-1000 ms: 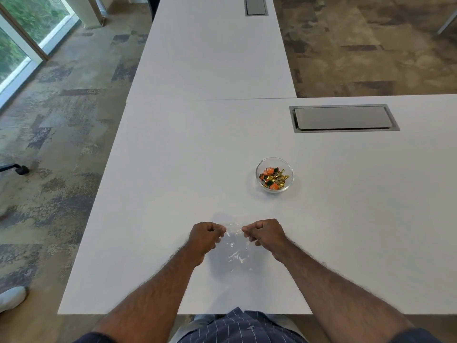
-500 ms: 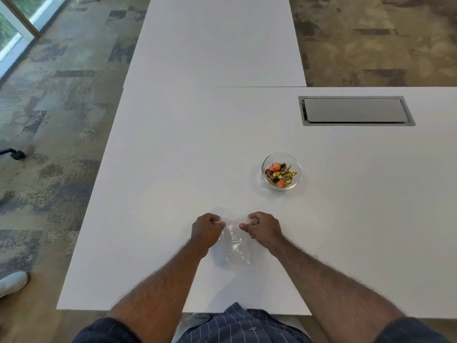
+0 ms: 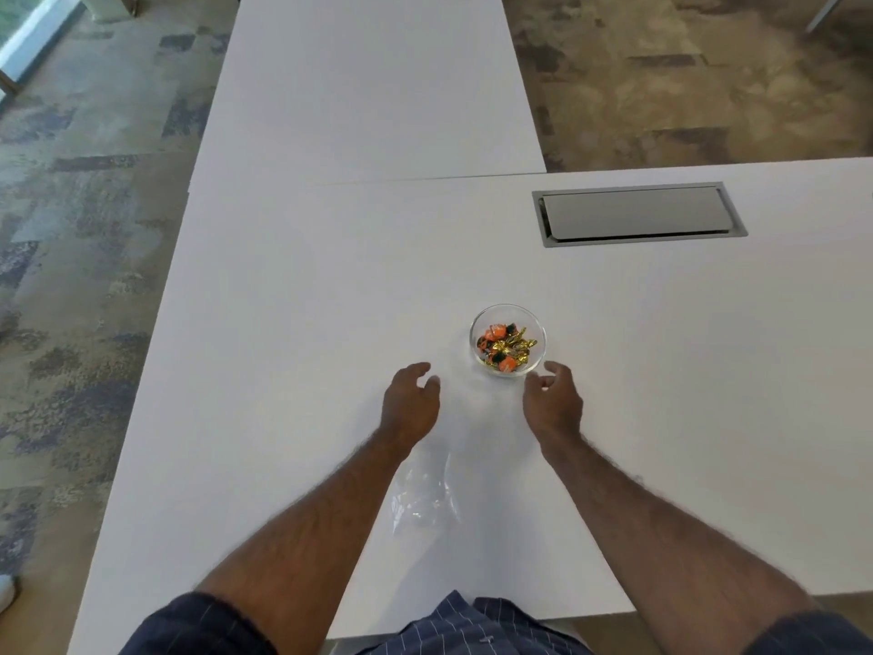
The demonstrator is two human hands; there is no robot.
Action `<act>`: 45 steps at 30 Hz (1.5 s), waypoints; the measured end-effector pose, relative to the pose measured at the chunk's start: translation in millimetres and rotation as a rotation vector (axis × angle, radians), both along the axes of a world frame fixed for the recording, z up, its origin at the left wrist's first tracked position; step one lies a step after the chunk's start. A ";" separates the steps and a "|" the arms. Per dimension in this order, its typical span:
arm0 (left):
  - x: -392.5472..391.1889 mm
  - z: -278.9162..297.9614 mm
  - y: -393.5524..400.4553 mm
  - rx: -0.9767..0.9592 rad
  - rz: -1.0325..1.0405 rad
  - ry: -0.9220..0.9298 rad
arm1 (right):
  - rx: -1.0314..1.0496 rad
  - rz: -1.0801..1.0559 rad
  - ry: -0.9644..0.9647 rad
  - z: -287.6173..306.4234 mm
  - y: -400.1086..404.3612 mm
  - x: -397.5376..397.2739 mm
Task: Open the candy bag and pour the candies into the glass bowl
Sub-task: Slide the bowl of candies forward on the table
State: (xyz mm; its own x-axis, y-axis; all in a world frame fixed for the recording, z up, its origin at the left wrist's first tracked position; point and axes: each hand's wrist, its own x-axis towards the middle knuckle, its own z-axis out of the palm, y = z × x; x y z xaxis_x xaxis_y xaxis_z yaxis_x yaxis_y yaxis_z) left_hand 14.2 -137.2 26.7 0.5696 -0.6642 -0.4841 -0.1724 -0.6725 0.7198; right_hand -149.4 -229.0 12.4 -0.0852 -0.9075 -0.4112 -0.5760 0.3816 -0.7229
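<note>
1. Two bare hands reach forward over the white table (image 3: 293,286), both loosely spread and holding nothing
2. The left hand (image 3: 410,400) hovers to the left of the small round clear glass bowl (image 3: 508,340), fingers curled, apart from it
3. The right hand (image 3: 552,400) sits just beside the bowl's near right rim; whether it touches is unclear
4. Orange, gold and dark green wrapped candies (image 3: 504,348) fill the bowl's bottom
5. The crumpled clear plastic candy bag (image 3: 423,496) lies on the table between the forearms, near the front edge
6. A grey rectangular metal hatch (image 3: 637,214) is set in the table, well beyond the bowl
</note>
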 end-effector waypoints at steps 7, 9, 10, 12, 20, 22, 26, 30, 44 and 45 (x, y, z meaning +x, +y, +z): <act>-12.4 1.4 -55.5 -0.064 0.013 0.307 | 0.059 0.064 -0.110 2.9 -45.6 -7.8; -15.9 0.2 -65.4 -0.078 0.050 0.423 | 0.137 0.071 -0.222 1.4 -53.4 -7.0; -17.8 -0.6 -69.1 -0.088 0.075 0.481 | 0.171 0.048 -0.287 1.3 -56.7 -5.5; -22.2 -2.2 -74.7 -0.127 0.161 0.592 | 0.223 0.001 -0.401 0.2 -62.0 -2.6; -32.3 -18.5 -100.1 -0.280 0.438 0.708 | 0.298 -0.187 -0.658 -12.2 -80.1 8.2; -32.7 -19.8 -108.2 -0.280 0.407 0.692 | 0.298 -0.215 -0.688 -17.4 -83.1 11.2; -30.7 -24.2 -118.9 -0.287 0.385 0.670 | 0.297 -0.263 -0.735 -24.4 -84.0 14.7; -31.6 -37.0 -119.5 -0.314 0.374 0.663 | 0.305 -0.275 -0.784 -33.4 -81.5 19.3; -62.1 -29.4 -142.8 -0.399 0.546 0.584 | 0.213 -0.309 -0.696 -18.4 -92.4 24.9; -65.9 -23.6 -149.3 -0.397 0.537 0.587 | 0.204 -0.307 -0.696 -12.8 -97.9 20.7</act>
State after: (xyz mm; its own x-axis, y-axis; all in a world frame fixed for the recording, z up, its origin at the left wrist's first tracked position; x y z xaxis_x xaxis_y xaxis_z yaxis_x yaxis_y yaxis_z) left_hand -51.7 -286.5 3.1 0.5848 -0.5600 -0.5869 0.5646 -0.2385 0.7901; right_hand -128.7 -327.0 -0.4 0.0182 -0.7856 -0.6185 0.1359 0.6148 -0.7769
